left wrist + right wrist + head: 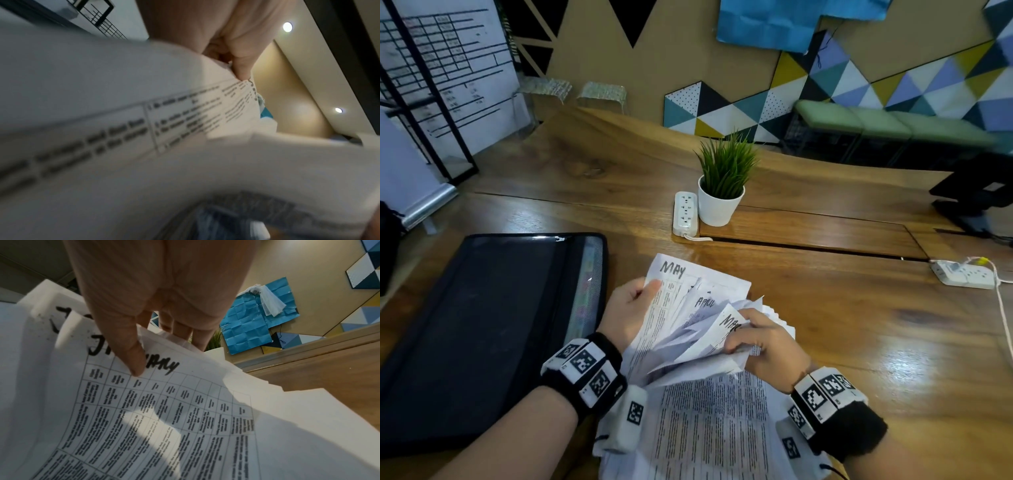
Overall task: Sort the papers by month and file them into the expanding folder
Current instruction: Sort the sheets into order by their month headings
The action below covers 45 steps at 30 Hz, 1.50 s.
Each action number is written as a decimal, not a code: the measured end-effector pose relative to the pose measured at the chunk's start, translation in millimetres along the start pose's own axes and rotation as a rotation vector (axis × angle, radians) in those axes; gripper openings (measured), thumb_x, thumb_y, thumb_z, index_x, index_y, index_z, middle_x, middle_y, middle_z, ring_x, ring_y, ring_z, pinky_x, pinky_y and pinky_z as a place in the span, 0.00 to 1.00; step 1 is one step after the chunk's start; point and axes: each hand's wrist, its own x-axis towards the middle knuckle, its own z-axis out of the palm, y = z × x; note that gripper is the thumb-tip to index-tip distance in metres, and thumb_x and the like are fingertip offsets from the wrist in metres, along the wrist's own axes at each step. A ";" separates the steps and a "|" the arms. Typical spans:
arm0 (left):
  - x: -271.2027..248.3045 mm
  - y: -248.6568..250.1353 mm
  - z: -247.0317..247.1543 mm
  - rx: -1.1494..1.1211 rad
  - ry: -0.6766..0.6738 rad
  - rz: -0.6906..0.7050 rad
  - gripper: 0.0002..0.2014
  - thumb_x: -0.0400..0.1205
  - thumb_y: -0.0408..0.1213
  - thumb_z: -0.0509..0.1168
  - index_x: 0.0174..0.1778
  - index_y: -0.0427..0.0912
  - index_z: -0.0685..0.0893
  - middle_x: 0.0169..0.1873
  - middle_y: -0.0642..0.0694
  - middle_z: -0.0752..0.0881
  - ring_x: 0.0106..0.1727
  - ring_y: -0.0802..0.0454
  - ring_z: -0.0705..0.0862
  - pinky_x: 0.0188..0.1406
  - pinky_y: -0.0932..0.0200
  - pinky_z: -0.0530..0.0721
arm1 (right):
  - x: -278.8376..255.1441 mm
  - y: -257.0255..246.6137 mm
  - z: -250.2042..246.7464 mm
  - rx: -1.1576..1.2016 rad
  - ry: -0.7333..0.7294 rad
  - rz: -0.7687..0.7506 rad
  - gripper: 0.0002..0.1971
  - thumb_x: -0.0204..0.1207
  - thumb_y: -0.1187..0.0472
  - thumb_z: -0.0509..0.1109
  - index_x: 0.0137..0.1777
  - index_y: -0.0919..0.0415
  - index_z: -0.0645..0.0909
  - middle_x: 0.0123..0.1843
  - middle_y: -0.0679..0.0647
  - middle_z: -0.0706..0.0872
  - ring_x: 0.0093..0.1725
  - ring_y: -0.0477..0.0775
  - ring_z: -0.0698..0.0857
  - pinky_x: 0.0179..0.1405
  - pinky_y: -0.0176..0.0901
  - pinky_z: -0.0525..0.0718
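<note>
your left hand [631, 306] pinches the may sheet [698, 277] at the fan's left edge; right hand [763, 346] thumbs a corner of the stack of papers [709, 404], held above the tabletop [859, 308]. risk: loose crumpled sheets slip and months mix. the expanding folder [482, 325] lies flat at left, unfilled.

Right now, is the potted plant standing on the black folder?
No, the potted plant stands on the wooden table beside a white power strip, apart from the black folder.
</note>
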 end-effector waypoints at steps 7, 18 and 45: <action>2.6 5.5 -2.6 0.072 0.042 0.019 0.10 0.84 0.30 0.60 0.60 0.44 0.76 0.46 0.50 0.87 0.43 0.52 0.86 0.43 0.54 0.84 | 6.9 -1.2 -0.9 -0.011 -0.011 -0.005 0.19 0.61 0.78 0.71 0.42 0.52 0.86 0.53 0.39 0.77 0.47 0.44 0.84 0.46 0.42 0.84; -4.1 -29.4 -4.9 0.229 -0.080 0.091 0.14 0.82 0.29 0.66 0.63 0.43 0.82 0.65 0.48 0.81 0.68 0.56 0.75 0.73 0.58 0.70 | 12.1 -3.3 -0.6 -0.028 -0.035 -0.011 0.18 0.61 0.75 0.71 0.42 0.50 0.86 0.54 0.38 0.78 0.49 0.43 0.83 0.46 0.41 0.84; 0.0 -25.9 5.8 0.247 -0.193 -0.043 0.26 0.57 0.49 0.75 0.35 0.26 0.83 0.34 0.37 0.87 0.36 0.52 0.81 0.39 0.50 0.81 | 17.7 -7.2 -9.2 -0.005 -0.057 0.013 0.15 0.62 0.77 0.73 0.41 0.56 0.87 0.73 0.40 0.66 0.57 0.38 0.83 0.56 0.25 0.78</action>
